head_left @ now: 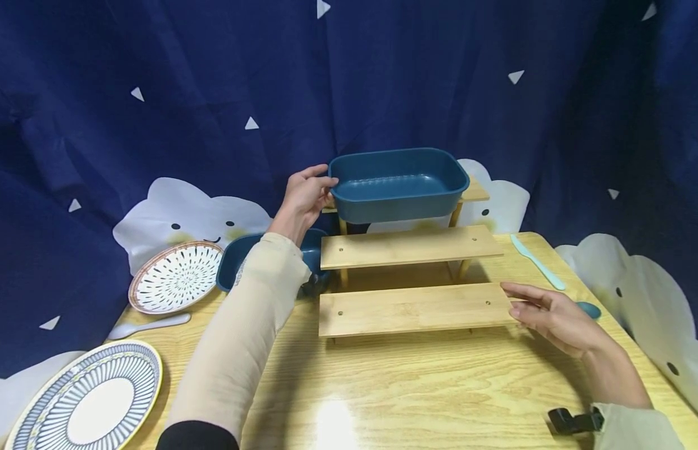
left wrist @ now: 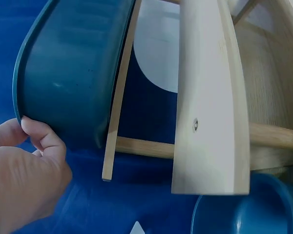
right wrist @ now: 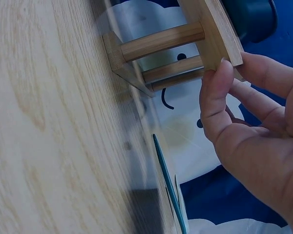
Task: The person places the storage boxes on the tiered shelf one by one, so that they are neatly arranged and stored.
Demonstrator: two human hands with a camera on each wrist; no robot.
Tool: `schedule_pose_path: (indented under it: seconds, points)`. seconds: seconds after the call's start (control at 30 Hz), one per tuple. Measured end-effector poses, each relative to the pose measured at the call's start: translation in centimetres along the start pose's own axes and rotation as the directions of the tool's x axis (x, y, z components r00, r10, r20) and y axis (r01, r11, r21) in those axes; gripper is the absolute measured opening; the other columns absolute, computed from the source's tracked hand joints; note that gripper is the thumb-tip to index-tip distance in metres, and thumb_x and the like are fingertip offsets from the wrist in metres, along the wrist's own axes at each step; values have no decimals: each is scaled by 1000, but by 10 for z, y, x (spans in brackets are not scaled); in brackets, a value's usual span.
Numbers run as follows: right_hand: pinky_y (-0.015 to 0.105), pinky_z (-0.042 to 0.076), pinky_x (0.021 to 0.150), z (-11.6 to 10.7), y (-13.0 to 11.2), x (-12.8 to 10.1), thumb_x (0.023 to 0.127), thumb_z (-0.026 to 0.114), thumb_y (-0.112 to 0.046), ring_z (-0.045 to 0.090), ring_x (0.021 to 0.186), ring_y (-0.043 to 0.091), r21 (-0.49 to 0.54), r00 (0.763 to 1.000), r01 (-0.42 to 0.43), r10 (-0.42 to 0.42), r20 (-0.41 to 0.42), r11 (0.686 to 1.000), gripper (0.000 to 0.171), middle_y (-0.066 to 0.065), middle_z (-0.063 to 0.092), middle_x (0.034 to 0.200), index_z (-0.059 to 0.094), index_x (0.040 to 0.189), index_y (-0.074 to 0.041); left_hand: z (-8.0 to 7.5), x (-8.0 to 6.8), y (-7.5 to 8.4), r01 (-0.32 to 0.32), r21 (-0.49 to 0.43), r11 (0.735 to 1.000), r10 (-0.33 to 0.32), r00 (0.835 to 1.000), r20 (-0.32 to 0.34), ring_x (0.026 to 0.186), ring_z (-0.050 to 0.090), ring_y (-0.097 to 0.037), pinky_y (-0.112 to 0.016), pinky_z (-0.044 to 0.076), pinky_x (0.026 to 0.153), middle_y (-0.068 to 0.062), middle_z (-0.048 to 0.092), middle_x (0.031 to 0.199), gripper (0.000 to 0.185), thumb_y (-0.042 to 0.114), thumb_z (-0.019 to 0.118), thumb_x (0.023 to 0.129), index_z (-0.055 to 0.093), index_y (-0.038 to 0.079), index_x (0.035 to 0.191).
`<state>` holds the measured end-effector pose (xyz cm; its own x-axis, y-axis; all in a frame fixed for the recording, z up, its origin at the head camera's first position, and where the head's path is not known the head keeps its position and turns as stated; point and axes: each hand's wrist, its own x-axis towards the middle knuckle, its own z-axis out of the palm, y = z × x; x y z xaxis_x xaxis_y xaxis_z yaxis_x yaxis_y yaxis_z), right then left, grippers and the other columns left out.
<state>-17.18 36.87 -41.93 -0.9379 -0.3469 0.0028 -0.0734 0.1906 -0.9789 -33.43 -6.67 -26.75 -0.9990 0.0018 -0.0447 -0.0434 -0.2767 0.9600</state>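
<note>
Table: wood, carried stepped rack.
Left hand: gripped blue tub rim; judged rigid, light, slippery.
Right hand: fingers loose, touched rack end.

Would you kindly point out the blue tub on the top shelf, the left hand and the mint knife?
blue tub [head_left: 396, 184]: head view, inner floor.
left hand [head_left: 304, 197]: head view, back of the hand, at the tub's rim.
mint knife [head_left: 537, 262]: head view, mid-blade.
</note>
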Motion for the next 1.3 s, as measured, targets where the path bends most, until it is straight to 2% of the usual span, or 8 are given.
schedule_pose_path:
  seconds: [0.27, 0.6, 0.9, 1.1, 1.3]
  points:
    - [19, 51, 91, 3, -1, 2, 104, 53, -6, 49, 121, -7, -6, 1000, -25, 25, 1, 1000, 55, -17, 47, 138, 30, 151, 11, 7, 4, -2, 5, 14, 1000, -5, 1000, -2, 65, 46, -11, -18, 43, 54, -9, 52, 102, 55, -8, 61, 93, 48, 3, 146]
    - [20, 52, 89, 2, 0, 3, 103, 52, -3, 51, 120, -6, 5, 1000, -9, 9, 14, 1000, 55, -19, 48, 139, 29, 151, 12, 14, 4, -7, -35, 16, 999, 36, 999, -36, 64, 47, -11, -18, 42, 55, -8, 53, 92, 51, -6, 62, 93, 53, 3, 143]
    - [20, 52, 90, 1, 0, 5, 103, 52, 0, 51, 120, -5, 20, 1000, 9, -10, 28, 1000, 53, -20, 49, 138, 30, 150, 13, 11, 4, -11, -30, 38, 999, 33, 997, -64, 68, 52, -12, -20, 46, 59, -7, 59, 93, 47, 0, 67, 94, 57, 6, 139]
    - [20, 52, 89, 1, 1, 6, 103, 52, -2, 51, 119, -6, 9, 1000, 4, -4, 28, 1000, 55, -20, 48, 138, 28, 150, 14, 7, 1, -9, -30, -11, 1000, 29, 998, -57, 65, 53, -12, -19, 47, 57, -9, 61, 92, 46, 3, 69, 93, 57, 5, 137]
    - [19, 52, 89, 0, 1, 8, 103, 52, -2, 52, 119, -5, 5, 1000, 2, -2, 18, 1000, 54, -20, 49, 137, 28, 150, 14, -3, -5, -8, -17, -19, 1000, 17, 999, -34, 69, 55, -14, -22, 50, 61, -8, 60, 104, 45, 7, 72, 92, 59, 3, 135]
